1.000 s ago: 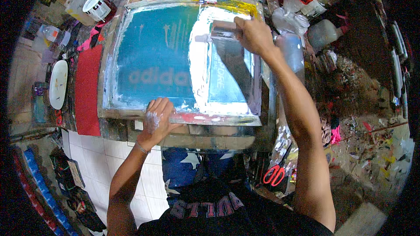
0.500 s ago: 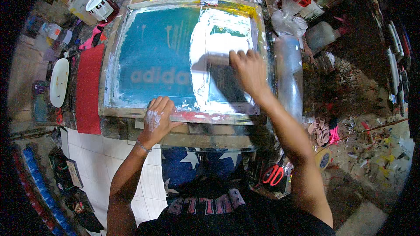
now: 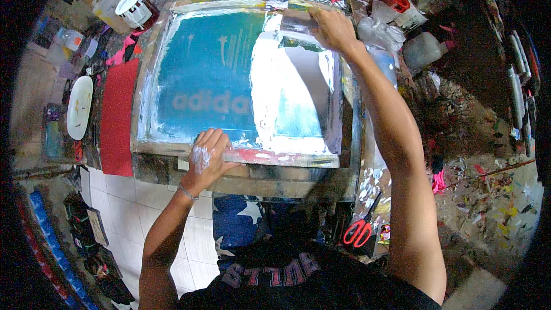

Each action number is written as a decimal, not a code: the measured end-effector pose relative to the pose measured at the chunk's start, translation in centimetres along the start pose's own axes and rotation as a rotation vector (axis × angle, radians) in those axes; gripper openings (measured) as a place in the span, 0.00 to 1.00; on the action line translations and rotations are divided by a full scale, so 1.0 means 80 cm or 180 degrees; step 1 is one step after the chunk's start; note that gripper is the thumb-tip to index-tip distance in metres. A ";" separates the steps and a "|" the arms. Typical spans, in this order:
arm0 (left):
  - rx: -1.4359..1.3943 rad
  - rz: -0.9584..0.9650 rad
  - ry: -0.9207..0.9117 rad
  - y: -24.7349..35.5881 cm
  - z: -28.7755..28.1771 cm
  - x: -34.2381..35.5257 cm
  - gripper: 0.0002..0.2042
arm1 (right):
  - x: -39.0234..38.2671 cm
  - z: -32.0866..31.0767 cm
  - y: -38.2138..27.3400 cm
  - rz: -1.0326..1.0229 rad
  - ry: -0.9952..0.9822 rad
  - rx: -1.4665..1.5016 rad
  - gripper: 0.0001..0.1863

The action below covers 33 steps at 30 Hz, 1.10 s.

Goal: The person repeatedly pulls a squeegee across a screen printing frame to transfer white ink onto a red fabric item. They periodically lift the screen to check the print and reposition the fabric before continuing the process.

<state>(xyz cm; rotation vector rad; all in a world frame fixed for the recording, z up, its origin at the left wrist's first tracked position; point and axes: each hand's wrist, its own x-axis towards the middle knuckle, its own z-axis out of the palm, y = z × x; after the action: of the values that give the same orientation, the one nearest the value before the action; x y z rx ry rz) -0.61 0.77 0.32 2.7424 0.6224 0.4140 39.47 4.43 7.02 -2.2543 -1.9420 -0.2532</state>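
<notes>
Now right hand [image 3: 334,30] and squeegee [image 3: 297,22] farther up screen [image 3: 212,63]

Hands [image 3: 208,152] [image 3: 334,30] touch a squeegee [image 3: 297,21] and screen frame [image 3: 287,158].

Two hands [image 3: 208,155], one framed screen [image 3: 212,69], one squeegee [image 3: 297,22], one oval dish [image 3: 77,117]

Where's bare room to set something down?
The red sheet, between white dish and frame, looks bare; so do the floor tiles beside your left forearm. Crowded: far left around the tub, far right around the plastic bag.
</notes>
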 end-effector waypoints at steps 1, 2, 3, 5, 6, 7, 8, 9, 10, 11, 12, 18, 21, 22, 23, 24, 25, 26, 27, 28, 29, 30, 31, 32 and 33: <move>0.0038 0.0040 -0.0003 0.000 -0.001 0.001 0.26 | 0.011 0.007 0.008 -0.0088 0.0065 -0.0069 0.12; 0.0013 0.0087 0.0069 0.000 -0.001 0.001 0.26 | 0.015 0.013 0.013 -0.0045 -0.0043 -0.0210 0.13; -0.0012 0.0116 0.0114 0.000 -0.002 0.001 0.26 | 0.016 0.017 0.016 -0.0096 -0.0127 -0.0187 0.13; -0.0152 -0.0082 -0.0079 0.000 -0.001 0.000 0.25 | 0.000 0.022 0.015 0.0063 -0.0150 -0.0034 0.13; -0.0090 -0.0054 -0.0032 -0.001 -0.001 0.000 0.26 | -0.011 0.021 0.013 0.0164 -0.0125 -0.0048 0.13; -0.0081 -0.0027 -0.0044 -0.001 0.000 -0.001 0.26 | -0.024 0.021 0.007 0.0111 -0.0196 -0.0134 0.12; -0.0066 0.0014 -0.0053 -0.002 0.001 -0.002 0.26 | -0.039 0.019 0.000 0.0045 -0.0235 -0.0134 0.17; -0.0091 -0.0101 -0.0100 -0.002 0.001 -0.002 0.26 | -0.054 0.015 -0.008 0.0157 -0.0363 -0.0022 0.16; -0.0098 -0.0090 -0.0118 -0.003 0.003 -0.003 0.26 | -0.075 0.010 -0.017 0.0168 -0.0389 0.0138 0.16; -0.0128 -0.0098 -0.0120 -0.003 0.004 -0.003 0.26 | -0.095 0.007 -0.033 0.0218 -0.0222 0.0156 0.13; -0.0147 -0.0099 -0.0094 -0.003 0.004 -0.003 0.26 | -0.117 -0.001 -0.046 0.0232 -0.0117 0.0195 0.09; -0.0217 -0.0034 0.0094 -0.002 0.006 -0.004 0.27 | -0.233 -0.047 -0.138 0.0547 -0.0462 0.0212 0.07; -0.0220 0.0050 0.0286 -0.001 0.005 -0.003 0.27 | -0.246 -0.063 -0.145 0.0498 -0.0426 0.0347 0.07; -0.0202 0.0072 0.0341 -0.001 0.005 -0.004 0.27 | -0.247 -0.066 -0.144 0.0424 -0.0388 0.0297 0.07; -0.0198 0.0057 0.0264 -0.002 0.004 -0.003 0.27 | -0.244 -0.068 -0.142 0.0338 -0.0138 0.0223 0.06; -0.0192 0.0008 0.0193 -0.001 0.004 -0.003 0.27 | -0.242 -0.070 -0.140 0.0326 -0.0099 0.0187 0.07; -0.0189 -0.0043 0.0103 -0.001 0.004 -0.004 0.27 | -0.241 -0.070 -0.140 0.0266 -0.0221 0.0239 0.07; -0.0152 -0.0051 0.0098 -0.002 0.003 -0.004 0.27 | -0.240 -0.071 -0.139 0.0258 -0.0174 0.0225 0.06; -0.0118 -0.0047 0.0094 -0.001 0.004 -0.004 0.27 | -0.236 -0.069 -0.140 0.0184 -0.0232 0.0200 0.06; -0.0108 -0.0060 0.0023 -0.002 0.003 -0.003 0.27 | -0.235 -0.067 -0.142 0.0074 -0.0512 0.0226 0.06; -0.0115 0.0005 0.0199 -0.001 0.004 -0.005 0.27 | -0.233 -0.066 -0.140 -0.0056 -0.0414 0.0193 0.05; -0.0116 0.0009 0.0223 -0.002 0.003 -0.004 0.27 | -0.230 -0.064 -0.141 0.0008 -0.0231 0.0173 0.05; -0.0133 0.0005 0.0211 0.000 0.004 -0.006 0.27 | -0.231 -0.063 -0.141 0.0050 -0.0253 0.0238 0.05; -0.0105 0.0026 0.0264 -0.001 0.003 -0.006 0.27 | -0.228 -0.061 -0.141 0.0174 -0.0262 0.0228 0.05; -0.0112 0.0055 0.0363 0.001 0.003 -0.008 0.27 | -0.229 -0.059 -0.141 0.0126 -0.0113 0.0126 0.04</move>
<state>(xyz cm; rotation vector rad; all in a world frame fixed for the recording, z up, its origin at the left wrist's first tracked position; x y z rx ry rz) -1.01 0.37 -0.03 2.7072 0.6137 0.5833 25.51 -12.63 7.53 -2.2846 -1.8999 -0.1697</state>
